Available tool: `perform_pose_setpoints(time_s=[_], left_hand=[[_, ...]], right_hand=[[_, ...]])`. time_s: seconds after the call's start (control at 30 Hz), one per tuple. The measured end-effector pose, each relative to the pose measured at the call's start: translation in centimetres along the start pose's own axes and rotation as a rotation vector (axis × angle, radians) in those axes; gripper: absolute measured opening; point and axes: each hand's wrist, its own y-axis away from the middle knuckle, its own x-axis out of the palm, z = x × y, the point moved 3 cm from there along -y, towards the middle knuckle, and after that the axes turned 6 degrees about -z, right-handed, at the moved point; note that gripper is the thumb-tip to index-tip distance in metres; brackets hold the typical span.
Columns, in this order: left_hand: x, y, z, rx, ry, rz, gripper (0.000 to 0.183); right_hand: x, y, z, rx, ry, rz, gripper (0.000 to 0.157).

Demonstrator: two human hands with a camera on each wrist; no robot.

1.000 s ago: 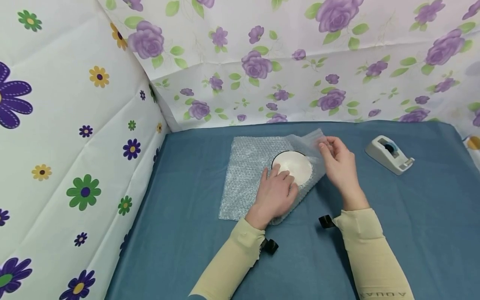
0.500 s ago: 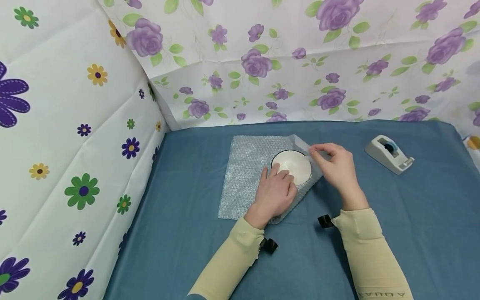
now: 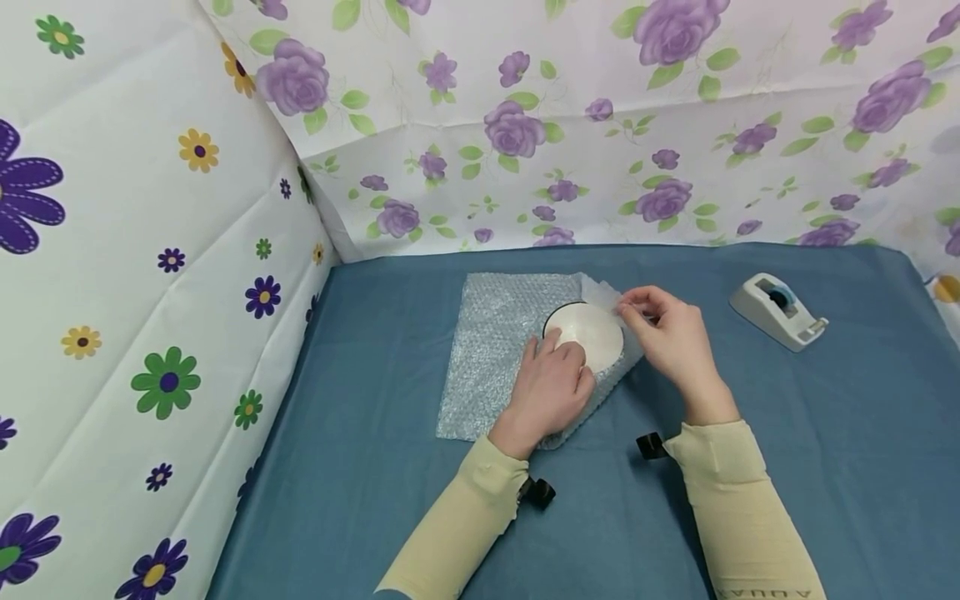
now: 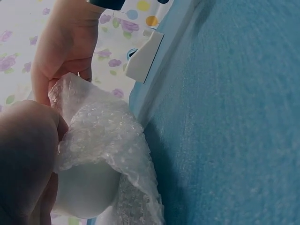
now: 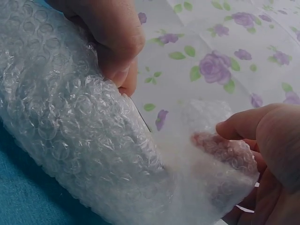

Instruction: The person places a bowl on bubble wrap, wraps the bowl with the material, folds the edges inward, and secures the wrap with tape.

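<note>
currently, left hand (image 3: 551,389) gripping bowl (image 3: 597,332), right hand (image 3: 677,343) pinching bubble wrap's edge (image 3: 602,294), tape dispenser (image 3: 786,320) well apart

White sheeting with purple roses (image 3: 450,167) formed the rear wall; sheeting with multicoloured daisies (image 3: 112,275) enclosed the left side. Blue cloth (image 3: 360,375) covered the flat surface below, evenly lit.

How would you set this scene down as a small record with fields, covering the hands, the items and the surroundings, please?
Left hand: touches a round white bowl with a thin dark rim
Right hand: pinches a raised edge of translucent plastic bubble wrap
Wrap layout: flat on the left, folded up beside the bowl's right side
Other item: off-white wedge-shaped tape dispenser, right of the right hand, untouched
Surface: blue cloth
Backdrop: white floral-printed sheets
</note>
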Motion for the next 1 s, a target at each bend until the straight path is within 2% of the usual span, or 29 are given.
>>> perform_pose_setpoints(time_s=[0.17,0.4,0.5,0.6,0.8,0.9,1.0], left_hand=[[0.1,-0.1,0.4,0.033,0.003,0.012,0.037],[-0.2,-0.5,1.5,0.075,0.064,-0.015,0.033],[-0.5,-0.7,2.0,0.105,0.075,-0.069,0.026],[-0.7,-0.8,2.3,0.131,0.083,-0.163,0.023],[-1.0,-0.7,2.6,0.148,0.101,-0.324,0.049],[-1.1,-0.8,2.7,0.145,0.101,-0.352,0.059],[-1.1,-0.8,2.8,0.138,0.096,-0.345,0.065]], right_hand=[[0.2,0.1,0.0,0.003,0.014,0.073,0.026],[0.5,0.3,0.0,-0.009,0.010,0.141,0.027],[0.7,0.3,0.0,-0.025,0.022,0.152,0.028],[0.8,0.4,0.1,-0.050,0.038,0.145,0.029],[1.0,0.5,0.6,-0.145,0.050,0.099,0.018],[1.3,0.5,0.8,-0.186,0.044,0.104,0.015],[1.7,0.6,0.9,-0.199,0.047,0.128,0.016]])
